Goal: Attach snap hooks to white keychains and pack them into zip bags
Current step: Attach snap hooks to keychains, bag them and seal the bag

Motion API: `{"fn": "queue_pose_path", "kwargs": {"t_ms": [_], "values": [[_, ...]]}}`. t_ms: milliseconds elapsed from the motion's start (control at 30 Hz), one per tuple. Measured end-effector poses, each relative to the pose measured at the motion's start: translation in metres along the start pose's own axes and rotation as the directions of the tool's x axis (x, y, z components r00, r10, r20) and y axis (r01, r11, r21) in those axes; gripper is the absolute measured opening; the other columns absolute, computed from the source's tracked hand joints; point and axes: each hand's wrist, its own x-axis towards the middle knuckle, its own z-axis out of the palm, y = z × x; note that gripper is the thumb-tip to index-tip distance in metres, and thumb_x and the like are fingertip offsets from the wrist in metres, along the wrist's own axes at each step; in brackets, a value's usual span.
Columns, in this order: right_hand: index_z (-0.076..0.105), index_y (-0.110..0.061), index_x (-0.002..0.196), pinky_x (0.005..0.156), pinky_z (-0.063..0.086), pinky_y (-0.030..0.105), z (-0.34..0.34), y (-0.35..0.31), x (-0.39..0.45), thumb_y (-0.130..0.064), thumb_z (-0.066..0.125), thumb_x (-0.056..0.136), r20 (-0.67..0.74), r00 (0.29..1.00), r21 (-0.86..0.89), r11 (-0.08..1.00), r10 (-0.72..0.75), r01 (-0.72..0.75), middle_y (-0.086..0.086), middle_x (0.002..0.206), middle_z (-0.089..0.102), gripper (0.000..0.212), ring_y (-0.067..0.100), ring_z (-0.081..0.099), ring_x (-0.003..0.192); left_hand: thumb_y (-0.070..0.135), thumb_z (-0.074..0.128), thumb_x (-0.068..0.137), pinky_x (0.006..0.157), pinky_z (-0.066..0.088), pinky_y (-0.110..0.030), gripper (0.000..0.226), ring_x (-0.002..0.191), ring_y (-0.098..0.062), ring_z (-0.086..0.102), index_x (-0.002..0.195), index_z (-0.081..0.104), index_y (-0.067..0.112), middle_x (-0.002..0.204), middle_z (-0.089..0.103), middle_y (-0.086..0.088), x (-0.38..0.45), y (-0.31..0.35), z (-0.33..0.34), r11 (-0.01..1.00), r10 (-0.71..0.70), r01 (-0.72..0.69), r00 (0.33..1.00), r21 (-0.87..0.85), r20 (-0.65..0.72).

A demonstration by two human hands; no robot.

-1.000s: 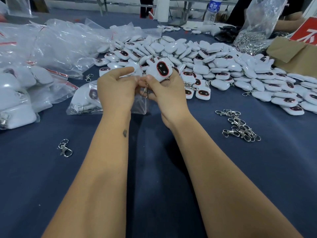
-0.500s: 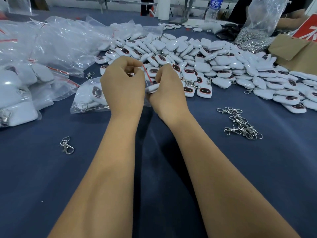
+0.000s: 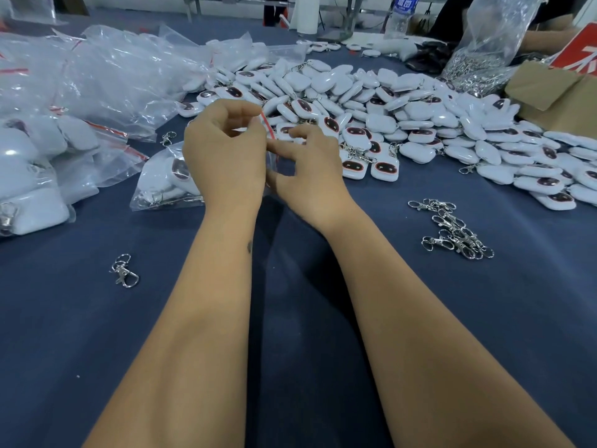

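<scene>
My left hand (image 3: 226, 153) pinches the red-striped mouth of a clear zip bag (image 3: 161, 182) that lies on the blue cloth with white keychains inside. My right hand (image 3: 311, 173) hovers just right of the bag's mouth with fingers spread and nothing in them; its index finger points at the red strip. Behind both hands spreads a big pile of white keychains (image 3: 387, 108) with dark oval faces. A heap of loose silver snap hooks (image 3: 452, 227) lies to the right of my right forearm, and a single snap hook (image 3: 124, 271) lies to the left.
Filled zip bags (image 3: 32, 163) and a heap of clear bags (image 3: 113, 72) crowd the left side. A cardboard box (image 3: 555, 95) and a plastic bag of hooks (image 3: 478, 59) stand at the back right, with a water bottle (image 3: 400, 14) and another person's arm behind them.
My right hand held a white keychain with a hook, pushed it into the bag's mouth, then let go and spread its fingers. My left hand keeps pinching the bag.
</scene>
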Motion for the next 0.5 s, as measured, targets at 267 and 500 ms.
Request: {"fn": "queue_pose_path", "kwargs": {"t_ms": [267, 500], "values": [[0.067, -0.015, 0.087, 0.061, 0.047, 0.023, -0.002, -0.004, -0.004, 0.004, 0.054, 0.086, 0.097, 0.995, 0.392, 0.919, -0.001, -0.037, -0.004, 0.068, 0.063, 0.023, 0.005, 0.055, 0.065, 0.021, 0.054, 0.084, 0.074, 0.047, -0.021, 0.02, 0.081, -0.008, 0.06, 0.092, 0.069, 0.031, 0.094, 0.068, 0.012, -0.007, 0.002, 0.002, 0.975, 0.116, -0.137, 0.986, 0.176, 0.122], [0.044, -0.03, 0.072, 0.077, 0.047, 0.022, -0.002, 0.004, -0.003, 0.002, 0.045, 0.1, 0.041, 0.994, 0.403, 0.908, 0.106, -0.113, -0.013, 0.076, 0.051, 0.042, 0.005, 0.05, 0.079, 0.03, 0.045, 0.095, 0.079, 0.039, -0.032, 0.031, 0.111, -0.021, 0.048, 0.115, 0.067, 0.026, 0.109, 0.065, 0.002, -0.022, 0.001, 0.017, 0.811, 0.219, -0.36, 0.918, 0.461, 0.33]]}}
